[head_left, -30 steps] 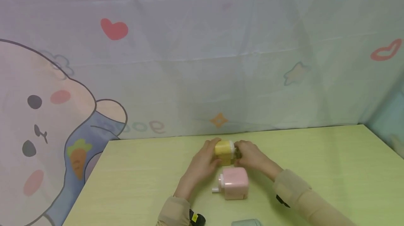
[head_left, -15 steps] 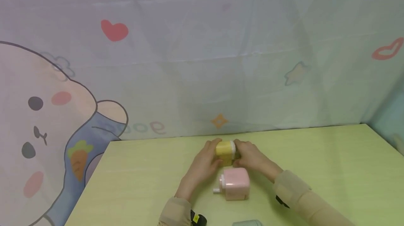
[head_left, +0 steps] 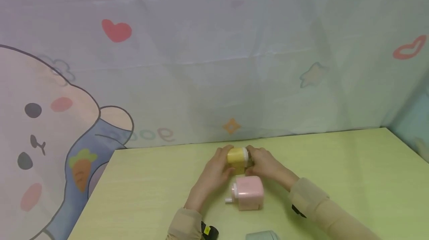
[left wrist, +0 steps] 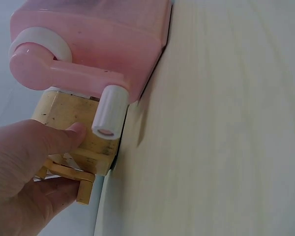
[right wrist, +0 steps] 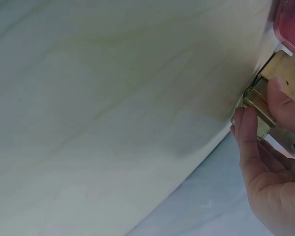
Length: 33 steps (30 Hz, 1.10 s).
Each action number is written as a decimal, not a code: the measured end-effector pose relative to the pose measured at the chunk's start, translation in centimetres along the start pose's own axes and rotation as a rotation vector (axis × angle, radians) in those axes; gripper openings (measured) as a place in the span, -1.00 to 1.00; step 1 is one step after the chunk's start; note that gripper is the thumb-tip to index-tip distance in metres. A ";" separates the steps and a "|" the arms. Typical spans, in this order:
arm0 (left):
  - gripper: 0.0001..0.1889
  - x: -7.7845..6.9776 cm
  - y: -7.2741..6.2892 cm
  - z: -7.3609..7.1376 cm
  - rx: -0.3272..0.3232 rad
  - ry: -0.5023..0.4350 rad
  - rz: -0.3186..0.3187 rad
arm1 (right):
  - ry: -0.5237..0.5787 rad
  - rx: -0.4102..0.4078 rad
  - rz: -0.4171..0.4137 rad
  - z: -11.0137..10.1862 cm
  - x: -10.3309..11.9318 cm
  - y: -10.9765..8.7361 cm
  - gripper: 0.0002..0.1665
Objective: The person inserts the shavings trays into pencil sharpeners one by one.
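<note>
Two crank pencil sharpeners stand in line on the table. The yellow pencil sharpener is at the back, between both hands. My left hand grips its crank end; in the left wrist view the thumb lies along the body and fingers pass behind the yellow crank. My right hand holds its other end, thumb and fingers around a smoky see-through part. Just in front stands the pink pencil sharpener, its white-tipped crank pointing left, touched by neither hand.
A grey-green object shows partly at the bottom edge of the head view. The pale wooden table ends at a printed cloth backdrop close behind the yellow sharpener.
My right fingers have shifted slightly left, closer to the yellow sharpener's body. The left hand keeps its grip, and the pink sharpener stays put; the head view moves a little.
</note>
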<state>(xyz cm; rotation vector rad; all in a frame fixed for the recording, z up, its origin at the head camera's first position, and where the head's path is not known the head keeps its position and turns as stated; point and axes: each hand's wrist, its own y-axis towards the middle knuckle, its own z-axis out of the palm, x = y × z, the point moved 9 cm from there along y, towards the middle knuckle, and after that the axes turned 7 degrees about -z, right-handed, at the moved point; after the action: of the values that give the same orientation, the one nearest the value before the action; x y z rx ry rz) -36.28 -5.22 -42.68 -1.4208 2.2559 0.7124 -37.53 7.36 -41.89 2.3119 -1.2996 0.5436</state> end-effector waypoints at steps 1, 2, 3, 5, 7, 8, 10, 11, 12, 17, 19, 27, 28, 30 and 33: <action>-0.31 -0.1 0.0 0.0 0.000 0.001 0.003 | 0.000 -0.001 0.001 0.0 0.0 0.0 -0.32; -0.31 -0.1 -0.1 0.0 0.000 0.000 0.005 | -0.001 0.000 0.000 0.0 0.1 -0.1 -0.31; -0.32 -0.2 -0.1 0.0 0.001 0.000 0.004 | 0.000 -0.001 0.002 -0.1 0.1 -0.1 -0.31; -0.32 -0.1 -0.2 -0.1 0.003 0.001 0.002 | -0.002 0.000 -0.005 0.0 0.3 0.0 -0.29; -0.32 -0.1 -0.2 -0.2 0.005 0.001 -0.001 | -0.002 0.000 -0.016 0.1 0.5 0.0 -0.29; -0.32 -0.1 -0.3 -0.2 0.005 0.002 -0.001 | -0.001 0.000 -0.020 0.1 0.5 0.1 -0.31; -0.32 -0.1 -0.3 -0.2 0.005 0.005 0.001 | 0.006 -0.001 -0.027 0.1 0.6 0.1 -0.34; -0.32 -0.2 -0.3 -0.2 0.004 0.007 0.003 | 0.010 -0.001 -0.032 0.2 0.7 0.1 -0.36; -0.32 -0.2 -0.3 -0.2 0.004 0.007 0.004 | 0.016 -0.001 -0.036 0.2 0.7 0.1 -0.37; -0.32 -0.3 -0.2 0.0 0.000 0.008 0.004 | 0.035 -0.003 -0.041 0.2 0.7 0.1 -0.31; -0.32 -0.3 -0.1 0.1 -0.001 0.011 0.000 | 0.046 -0.005 -0.034 0.1 0.6 0.0 -0.27; -0.32 -0.4 0.1 0.5 -0.007 0.019 0.000 | 0.074 0.013 -0.060 0.0 0.7 -0.2 -0.31; -0.32 -0.4 0.1 0.5 -0.008 0.020 0.001 | 0.078 0.015 -0.068 0.0 0.7 -0.2 -0.32; -0.32 -0.4 0.1 0.6 -0.008 0.019 0.000 | 0.094 0.022 -0.074 0.0 0.7 -0.2 -0.34; -0.31 -0.3 0.1 0.7 -0.004 0.016 -0.008 | 0.111 0.024 -0.072 0.0 0.7 -0.3 -0.38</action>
<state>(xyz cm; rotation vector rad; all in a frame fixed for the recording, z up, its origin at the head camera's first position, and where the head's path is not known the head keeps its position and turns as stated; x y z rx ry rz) -36.16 -4.55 -43.03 -1.4411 2.2610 0.7056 -36.96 7.04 -41.57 2.3036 -1.1599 0.6566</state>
